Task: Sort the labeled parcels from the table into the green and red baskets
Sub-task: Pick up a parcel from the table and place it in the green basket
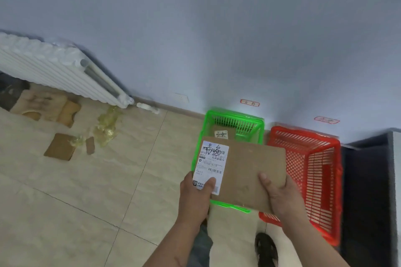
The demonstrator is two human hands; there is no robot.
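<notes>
The left hand (198, 193) pinches the near left corner of a flat brown cardboard parcel (249, 171), its thumb pressed on the white printed shipping label (211, 163), while the right hand (280, 195) grips the near right edge with its thumb on top. Held level between both hands, the parcel hangs over the green slatted plastic basket (234, 120), where another small labelled cardboard parcel (221, 134) lies just beyond the hands. Right of the right hand, touching the green one, stands the red slatted plastic basket (314, 169).
</notes>
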